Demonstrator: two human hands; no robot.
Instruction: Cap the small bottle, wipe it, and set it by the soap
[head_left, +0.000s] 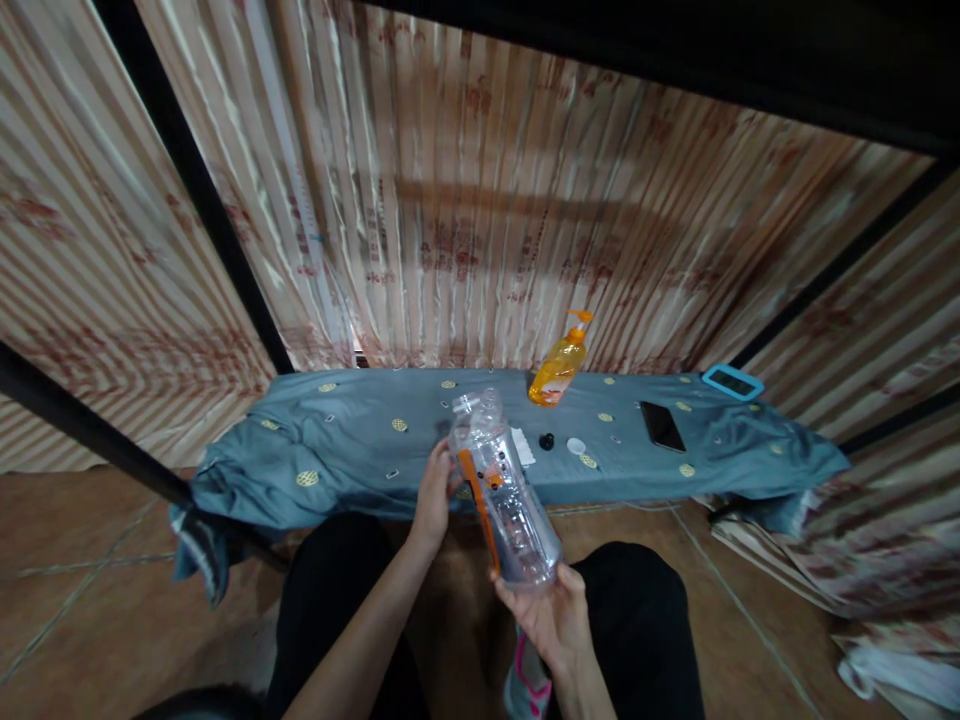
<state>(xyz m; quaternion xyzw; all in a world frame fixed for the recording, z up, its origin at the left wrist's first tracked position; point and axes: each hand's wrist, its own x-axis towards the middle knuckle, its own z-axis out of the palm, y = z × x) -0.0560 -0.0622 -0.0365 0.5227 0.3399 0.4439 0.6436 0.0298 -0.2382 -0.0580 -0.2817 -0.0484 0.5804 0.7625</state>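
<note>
A large clear plastic bottle (517,515) with an orange stripe tilts over the front edge of the cloth-covered bench, its neck pointing away from me. My right hand (546,612) grips its base from below. At its upper left side, my left hand (433,497) is against the bottle, with some fingers hidden behind it. No cap shows on the neck. Just beyond the bottle lie a white slip of paper (523,447), a small black cap-like piece (547,441) and a white round disc (576,446).
An orange pump bottle (561,368) stands at the back of the bench (360,440). To the right lie a dark phone (661,427) and a blue-rimmed object (733,382). Pleated curtains (480,200) and black frame bars (195,180) surround the bench. My knees are below its front edge.
</note>
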